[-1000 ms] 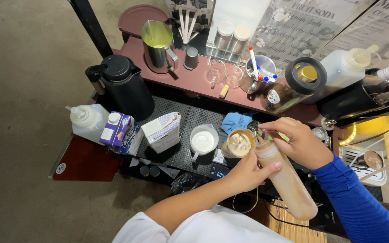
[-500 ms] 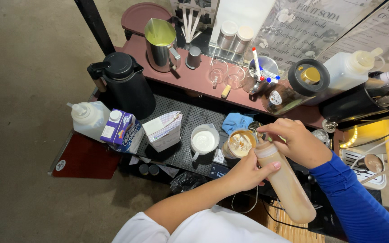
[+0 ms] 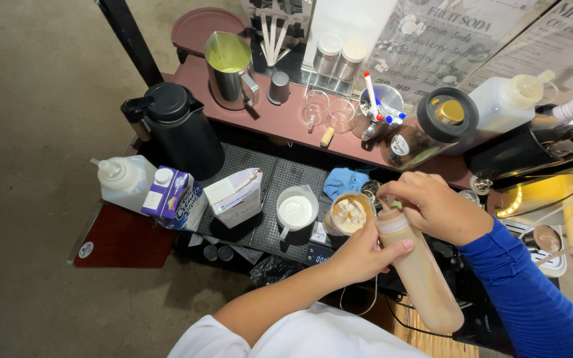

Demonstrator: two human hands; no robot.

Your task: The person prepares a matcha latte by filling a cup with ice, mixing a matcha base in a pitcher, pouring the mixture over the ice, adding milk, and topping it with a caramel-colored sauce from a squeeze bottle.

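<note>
A tan squeeze bottle [image 3: 419, 278] full of light-brown sauce leans with its top toward a cup of iced milky coffee [image 3: 347, 213] on the black mat. My left hand [image 3: 365, 253] sits just below the cup, its fingers wrapped across the bottle's upper part. My right hand [image 3: 438, 207], in a blue sleeve, closes over the bottle's cap end beside the cup's rim. The nozzle is hidden under my right fingers.
On the mat are a white cup of milk [image 3: 296, 211], a blue cloth [image 3: 343, 180], an open white carton [image 3: 237, 196], a purple carton [image 3: 167, 193] and a clear bottle [image 3: 124, 180]. A black flask [image 3: 177, 129] and steel pitcher [image 3: 229, 66] stand behind.
Both hands and the bottle stay at the cup with almost no movement; the camera view has only shifted slightly.
</note>
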